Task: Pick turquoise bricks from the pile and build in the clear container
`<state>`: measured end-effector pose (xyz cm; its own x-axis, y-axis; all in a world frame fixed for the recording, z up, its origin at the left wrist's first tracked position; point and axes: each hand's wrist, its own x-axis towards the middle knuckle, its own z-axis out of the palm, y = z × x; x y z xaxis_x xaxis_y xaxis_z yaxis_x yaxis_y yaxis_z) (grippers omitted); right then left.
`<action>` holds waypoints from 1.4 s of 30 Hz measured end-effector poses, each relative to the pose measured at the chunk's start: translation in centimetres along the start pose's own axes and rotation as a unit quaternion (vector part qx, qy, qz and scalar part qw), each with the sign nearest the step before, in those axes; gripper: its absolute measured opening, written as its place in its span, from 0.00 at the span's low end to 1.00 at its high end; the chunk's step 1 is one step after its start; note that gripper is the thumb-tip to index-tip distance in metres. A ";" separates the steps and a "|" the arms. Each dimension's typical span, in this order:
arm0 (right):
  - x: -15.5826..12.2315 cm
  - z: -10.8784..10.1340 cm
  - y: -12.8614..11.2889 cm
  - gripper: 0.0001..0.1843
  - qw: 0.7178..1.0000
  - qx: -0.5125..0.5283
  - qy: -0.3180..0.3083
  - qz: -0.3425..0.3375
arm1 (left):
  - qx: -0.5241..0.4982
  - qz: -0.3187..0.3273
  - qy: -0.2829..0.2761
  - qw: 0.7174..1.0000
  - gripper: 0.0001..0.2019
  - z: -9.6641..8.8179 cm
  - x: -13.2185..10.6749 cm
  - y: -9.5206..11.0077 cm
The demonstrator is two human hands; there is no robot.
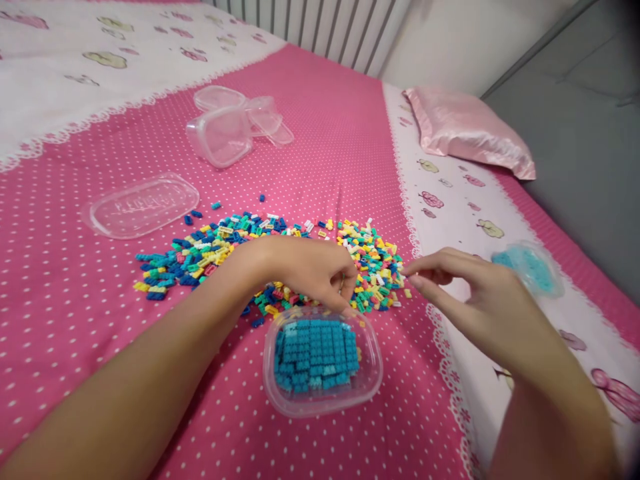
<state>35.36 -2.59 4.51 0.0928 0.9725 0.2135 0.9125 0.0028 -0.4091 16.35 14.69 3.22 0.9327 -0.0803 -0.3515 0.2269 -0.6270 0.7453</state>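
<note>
A pile of small coloured bricks (220, 250) is spread over the pink dotted bedspread (325, 147). In front of it stands a clear plastic tub (373, 373) filled with neatly packed blue bricks (315, 353). My left hand (305, 267) hovers over the tub's far rim with its fingers curled in a pinch; what they hold is hidden. My right hand (470, 293) reaches to the pile's right edge, thumb and forefinger pinched on a tiny brick.
A clear lid (145, 203) lies left of the pile. Empty clear tubs (235, 127) sit farther back. A small clear tub of turquoise bricks (533, 267) rests at the right. A pink satin pillow (470, 130) lies at the bed's far right corner.
</note>
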 end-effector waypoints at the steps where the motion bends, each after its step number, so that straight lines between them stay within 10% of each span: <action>1: 0.3 0.5 1.1 0.05 1.000 -0.002 0.003 0.019 | -0.006 -0.003 -0.003 1.000 0.11 0.0 0.0 0.0; 6: 1.4 3.2 4.6 0.09 0.999 -0.012 0.017 0.040 | -0.015 -0.018 -0.013 1.000 0.09 -0.1 -0.1 0.2; 16: 2.0 6.4 3.6 0.12 0.998 -0.059 0.008 -0.027 | -0.003 -0.025 -0.006 1.000 0.08 -0.1 0.1 0.2; 42: 2.5 5.7 2.9 0.06 0.998 -0.047 0.019 -0.039 | 0.011 -0.026 -0.008 1.000 0.09 0.0 0.1 0.3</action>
<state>35.92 1.16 -1.23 0.0341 0.9609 0.2747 0.9506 0.0537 -0.3057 16.51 14.55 3.41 0.9149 -0.0595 -0.3992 0.2688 -0.6479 0.7127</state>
